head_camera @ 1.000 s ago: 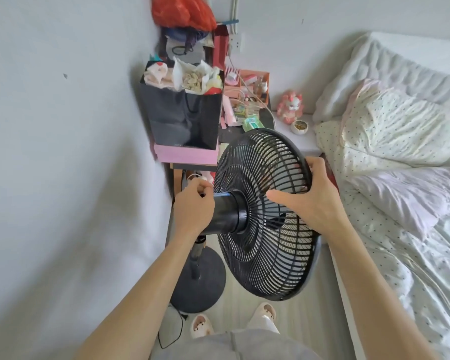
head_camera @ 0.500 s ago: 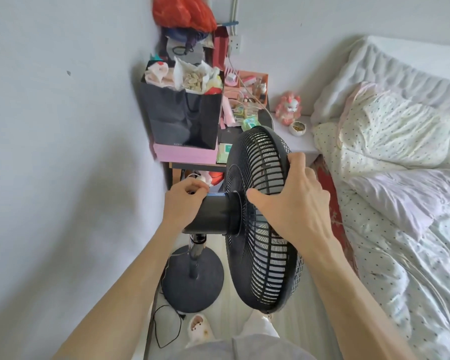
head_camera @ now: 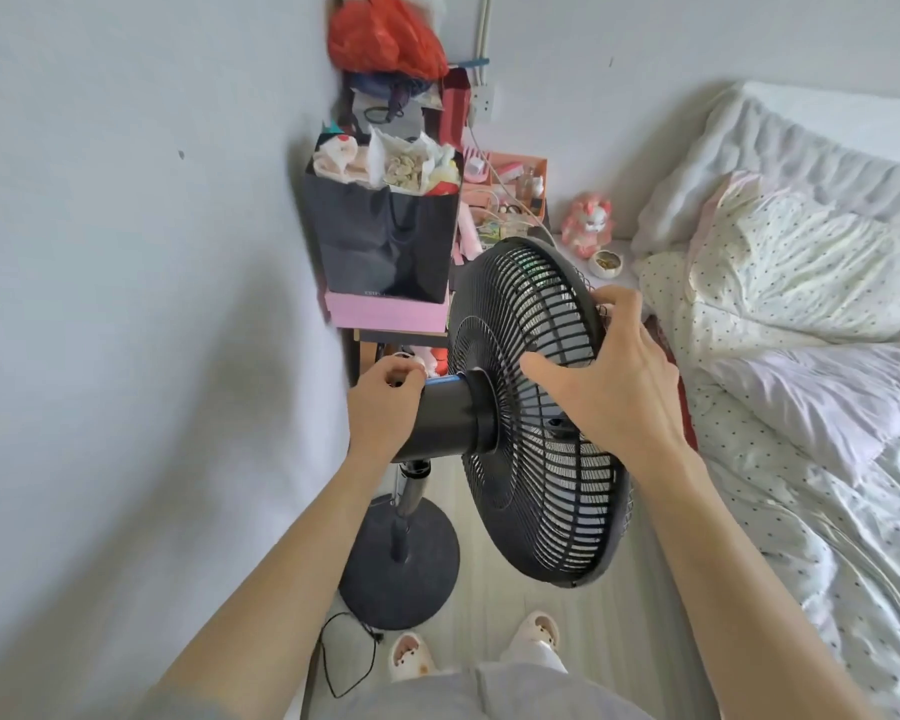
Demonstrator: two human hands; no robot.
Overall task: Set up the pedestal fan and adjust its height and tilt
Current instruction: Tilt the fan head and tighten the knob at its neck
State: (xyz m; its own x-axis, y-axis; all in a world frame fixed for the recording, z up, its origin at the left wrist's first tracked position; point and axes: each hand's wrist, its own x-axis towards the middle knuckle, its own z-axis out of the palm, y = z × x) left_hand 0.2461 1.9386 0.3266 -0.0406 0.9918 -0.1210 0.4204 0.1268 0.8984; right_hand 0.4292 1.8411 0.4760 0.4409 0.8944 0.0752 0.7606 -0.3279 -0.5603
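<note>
Axis left–right, the fan head (head_camera: 520, 324) faces the bed (head_camera: 801, 418). Fingers of the left hand (head_camera: 385, 402) wrap its motor housing (head_camera: 450, 423); the right hand (head_camera: 614, 387) grips the rim. Blades indistinct.

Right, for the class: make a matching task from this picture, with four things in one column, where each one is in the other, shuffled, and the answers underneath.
Things:
1. left hand
2. right hand
3. black bag
4. fan base

Places:
A. on the pink box
B. on the floor
C. on the grille, at its rim
D. at the rear of the motor housing

Pairs: 1-D, 2-C, 3-A, 4-B
</note>
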